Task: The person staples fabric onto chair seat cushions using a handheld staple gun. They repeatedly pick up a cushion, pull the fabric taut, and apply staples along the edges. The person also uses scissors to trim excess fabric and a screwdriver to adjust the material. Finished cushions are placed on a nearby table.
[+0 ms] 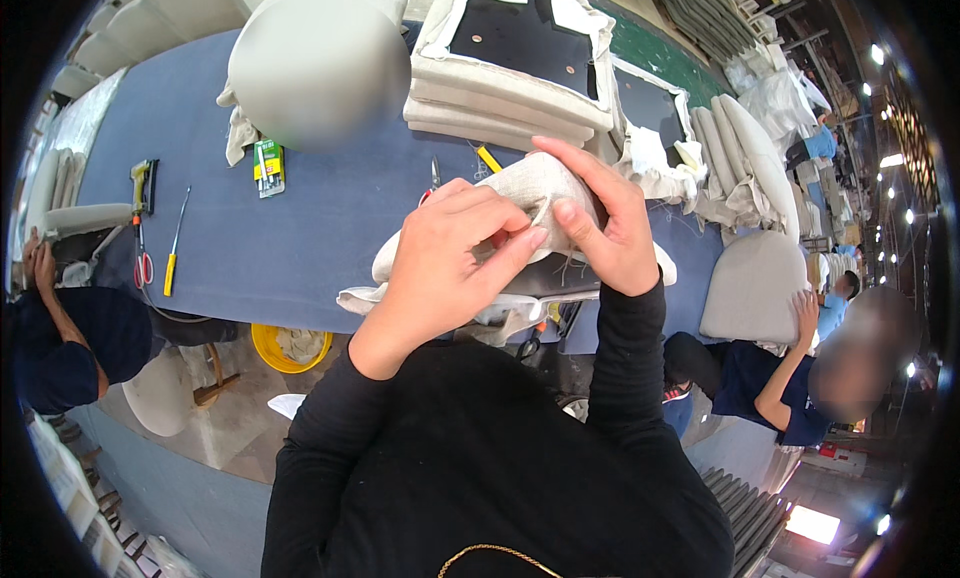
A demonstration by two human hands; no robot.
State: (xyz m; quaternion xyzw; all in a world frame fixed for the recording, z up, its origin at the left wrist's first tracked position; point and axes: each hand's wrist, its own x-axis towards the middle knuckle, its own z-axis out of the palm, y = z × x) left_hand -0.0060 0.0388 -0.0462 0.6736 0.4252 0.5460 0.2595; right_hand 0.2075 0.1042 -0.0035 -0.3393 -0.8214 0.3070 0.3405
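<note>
Both my hands hold a piece of beige fabric bunched over the near edge of a blue worktable. My left hand pinches a fold of the fabric between thumb and fingers. My right hand grips the same cloth from the right, thumb pressing its edge. Loose threads hang from the cloth. Black sleeves cover both my forearms.
A stack of beige seat cushions and a rounded cushion lie farther back. A staple gun, a yellow-handled tool, red-handled scissors and a green box lie at left. People sit at both sides; a yellow bucket stands below.
</note>
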